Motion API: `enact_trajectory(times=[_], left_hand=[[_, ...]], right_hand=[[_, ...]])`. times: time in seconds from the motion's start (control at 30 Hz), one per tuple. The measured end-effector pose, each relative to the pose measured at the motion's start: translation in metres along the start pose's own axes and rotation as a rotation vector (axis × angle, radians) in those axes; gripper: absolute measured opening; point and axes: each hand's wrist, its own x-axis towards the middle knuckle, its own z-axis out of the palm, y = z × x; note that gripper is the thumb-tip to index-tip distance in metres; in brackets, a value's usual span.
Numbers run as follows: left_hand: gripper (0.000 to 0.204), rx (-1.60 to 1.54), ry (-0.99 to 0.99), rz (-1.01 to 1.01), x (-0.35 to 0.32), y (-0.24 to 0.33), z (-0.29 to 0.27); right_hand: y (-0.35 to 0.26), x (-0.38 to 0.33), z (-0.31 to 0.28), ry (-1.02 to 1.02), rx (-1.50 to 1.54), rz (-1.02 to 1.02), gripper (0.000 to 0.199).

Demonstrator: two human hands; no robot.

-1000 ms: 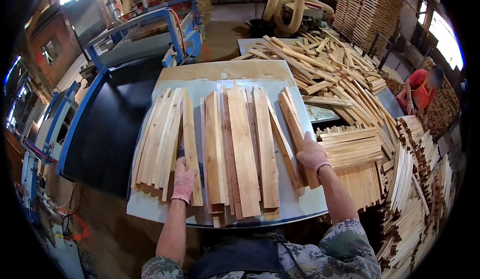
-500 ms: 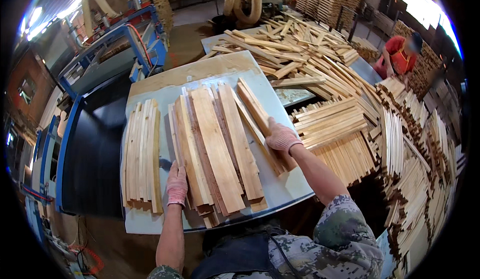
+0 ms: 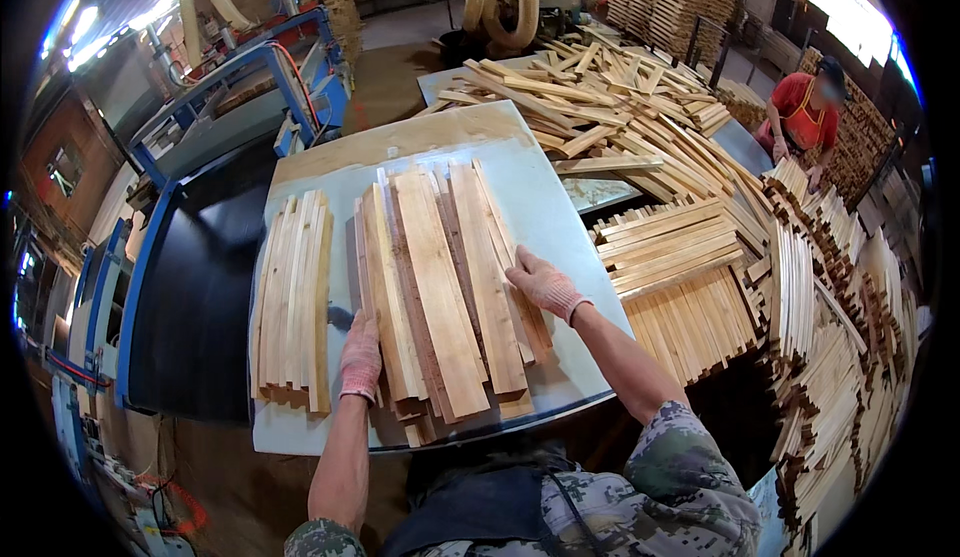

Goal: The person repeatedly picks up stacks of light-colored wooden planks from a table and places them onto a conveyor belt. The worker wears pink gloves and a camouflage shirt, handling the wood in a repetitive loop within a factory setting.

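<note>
A stack of pale wooden boards (image 3: 437, 297) lies lengthwise on a light-blue tabletop (image 3: 560, 367), its ends uneven. My left hand (image 3: 361, 357), in a pinkish knit glove, rests against the stack's left side with fingers stretched along it. On the opposite side my right hand (image 3: 546, 285), gloved alike, touches the outer boards with its fingers extended; part of its grip is hidden. Further left on the same table lies a narrower row of wooden strips (image 3: 292, 302), apart from the stack.
Left of the table runs a black conveyor belt (image 3: 205, 297) beside a blue-framed machine (image 3: 285, 77). Loose boards (image 3: 620, 107) pile up beyond the table. Neat board stacks (image 3: 680, 287) stand at the right, where a person in red (image 3: 805, 112) handles wood.
My right hand has moved left, bringing the separate boards at the right up against the stack. My left hand stays at the stack's left side.
</note>
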Motion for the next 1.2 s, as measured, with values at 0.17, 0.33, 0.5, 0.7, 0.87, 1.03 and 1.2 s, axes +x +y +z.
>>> enact_trajectory(times=[0.17,0.33,0.5,0.7,0.87,1.03,1.2], left_hand=[[0.061,-0.612,0.137,-0.168,-0.009,0.030,-0.010],[0.077,-0.298,-0.017,-0.303,-0.008,0.111,-0.046],[0.079,-0.217,0.057,-0.342,-0.011,0.123,-0.043],[0.085,-0.235,0.048,-0.319,-0.010,0.106,-0.025],[0.092,-0.343,0.003,-0.375,-0.014,0.135,-0.052],[0.098,-0.230,-0.008,-0.406,-0.013,0.142,-0.057],[0.069,-0.405,0.138,-0.356,-0.006,0.126,-0.046]], right_hand=[[-0.092,-0.032,-0.014,0.068,-0.340,0.023,0.078],[-0.137,-0.028,-0.010,-0.148,-0.316,0.232,0.073],[-0.118,-0.010,0.004,-0.174,-0.025,0.324,0.080],[-0.108,0.003,0.012,-0.245,0.371,0.429,0.065],[-0.103,0.010,0.009,-0.242,0.502,0.520,0.044],[-0.112,0.020,0.005,-0.334,0.368,0.503,0.038],[-0.104,0.013,-0.006,-0.362,0.480,0.487,0.030]])
